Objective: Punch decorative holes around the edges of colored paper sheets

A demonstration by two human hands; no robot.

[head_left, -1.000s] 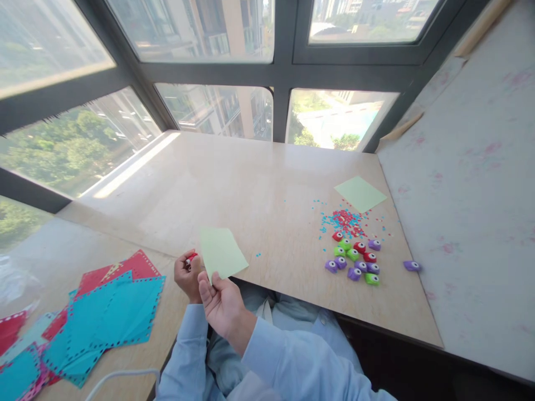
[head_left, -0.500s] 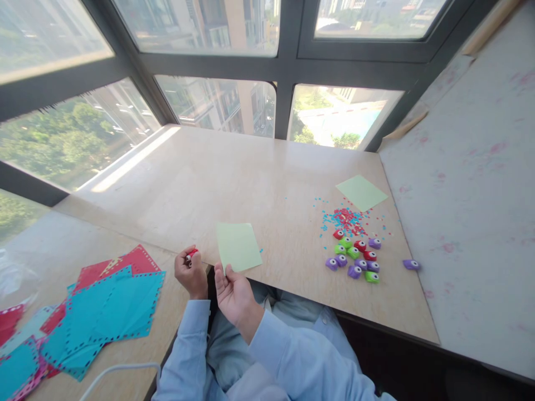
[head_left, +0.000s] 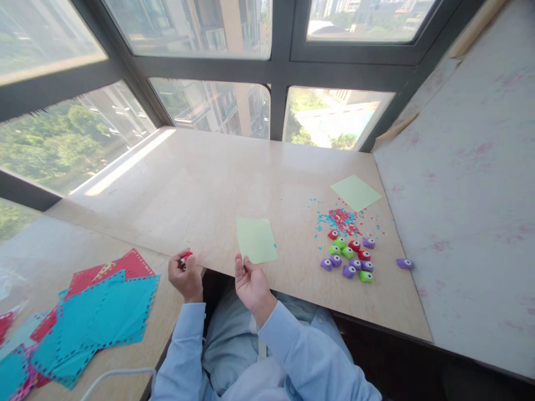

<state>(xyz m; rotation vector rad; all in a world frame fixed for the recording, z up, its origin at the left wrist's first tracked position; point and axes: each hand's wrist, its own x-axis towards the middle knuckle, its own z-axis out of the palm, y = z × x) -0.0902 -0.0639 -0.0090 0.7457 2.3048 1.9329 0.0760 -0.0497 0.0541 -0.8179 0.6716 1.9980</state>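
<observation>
My left hand (head_left: pixel 186 278) is closed round a small red craft punch (head_left: pixel 186 258), just above the table's front edge. The fingers cover most of the punch. My right hand (head_left: pixel 253 285) pinches a pale green sheet of paper (head_left: pixel 257 239) at its lower left corner, between thumb and fingers. The sheet is over the table in front of me, its top tilted away. A tiny blue bit of paper shows at its right edge. Punch and sheet are apart.
On the right are several purple, green and red craft punches (head_left: pixel 348 252), with one purple punch (head_left: pixel 404 263) by the wall. Beyond them lie red and blue confetti (head_left: pixel 343 220) and another green sheet (head_left: pixel 356 192). Punched blue sheets (head_left: pixel 108 314) and red sheets (head_left: pixel 131 264) overlap at left, near a white cable (head_left: pixel 121 372).
My right hand has moved right with the green sheet, away from my left hand. The left hand still grips the red punch. The view has shifted slightly.
</observation>
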